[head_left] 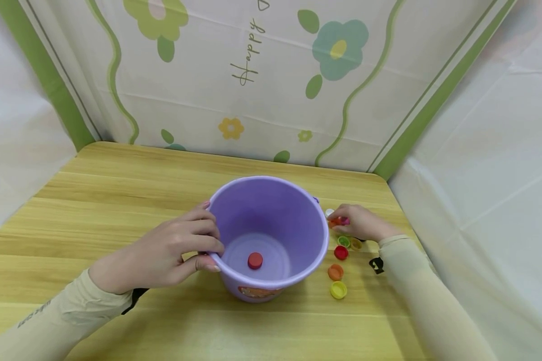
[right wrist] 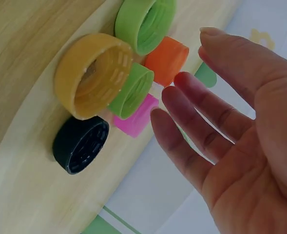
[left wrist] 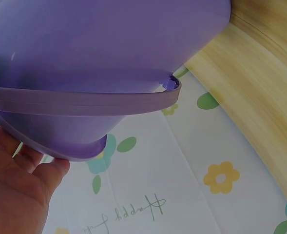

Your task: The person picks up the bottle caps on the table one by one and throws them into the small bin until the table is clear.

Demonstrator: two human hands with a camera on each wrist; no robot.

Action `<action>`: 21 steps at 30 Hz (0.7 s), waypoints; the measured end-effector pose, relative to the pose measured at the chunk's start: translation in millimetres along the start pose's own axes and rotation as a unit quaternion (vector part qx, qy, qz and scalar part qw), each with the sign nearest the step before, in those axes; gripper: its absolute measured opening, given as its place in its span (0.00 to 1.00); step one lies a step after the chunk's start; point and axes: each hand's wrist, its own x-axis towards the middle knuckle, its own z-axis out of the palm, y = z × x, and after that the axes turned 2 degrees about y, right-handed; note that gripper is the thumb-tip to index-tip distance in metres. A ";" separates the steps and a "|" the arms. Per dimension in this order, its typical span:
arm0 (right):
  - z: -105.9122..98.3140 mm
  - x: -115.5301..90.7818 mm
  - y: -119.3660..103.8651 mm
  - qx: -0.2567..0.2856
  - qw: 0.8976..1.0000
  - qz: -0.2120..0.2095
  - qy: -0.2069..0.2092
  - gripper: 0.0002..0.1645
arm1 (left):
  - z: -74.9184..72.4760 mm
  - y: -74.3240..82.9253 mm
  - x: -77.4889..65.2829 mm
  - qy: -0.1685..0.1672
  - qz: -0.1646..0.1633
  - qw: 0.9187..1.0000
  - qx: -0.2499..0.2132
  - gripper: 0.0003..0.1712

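Note:
A purple plastic bucket (head_left: pixel 271 200) stands on the wooden table with a single red bottle cap (head_left: pixel 255 260) on its floor. My left hand (head_left: pixel 162 253) grips the bucket's left rim; the bucket's strap-like handle (left wrist: pixel 85 102) shows in the left wrist view. To the right of the bucket, my right hand (head_left: pixel 361 223) reaches over a group of bottle caps. In the right wrist view its fingers are extended, with fingertips close to an orange cap (right wrist: pixel 167 61) and a pink cap (right wrist: pixel 136 117). A yellow-brown cap (right wrist: pixel 92 75), a green cap (right wrist: pixel 133 92) and a black cap (right wrist: pixel 80 145) lie beside them.
Nearer me along the bucket's right side lie a red cap (head_left: pixel 341 252), an orange cap (head_left: pixel 335 272) and a yellow cap (head_left: pixel 338 290). A white cap (head_left: pixel 329 213) sits by my right fingertips. Behind the table (head_left: pixel 131 180) hangs a flower-patterned cloth (head_left: pixel 271 95).

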 end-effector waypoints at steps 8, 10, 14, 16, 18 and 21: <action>1.6 3.0 -1.8 -0.010 1.000 0.022 -0.004 0.15 | 0.2 0.3 -0.7 0.000 0.005 1.000 0.004 0.14; 3.0 4.4 -0.8 -0.009 1.000 0.025 -0.008 0.15 | 0.4 0.4 -0.9 0.000 0.007 1.000 0.004 0.14; 6.3 6.4 1.8 -0.010 1.000 0.025 -0.009 0.14 | 0.9 0.4 -1.3 0.004 0.011 1.000 0.005 0.15; 7.6 6.8 2.4 -0.010 1.000 0.027 -0.007 0.15 | 0.9 0.3 -1.4 0.004 0.011 1.000 0.006 0.15; 9.1 7.3 3.2 -0.010 0.999 0.030 -0.008 0.15 | 0.7 0.2 -1.6 0.004 0.011 1.000 0.007 0.15; 10.3 7.9 3.5 -0.007 0.999 0.032 -0.011 0.16 | 0.2 0.2 -1.7 0.005 0.013 1.000 0.008 0.15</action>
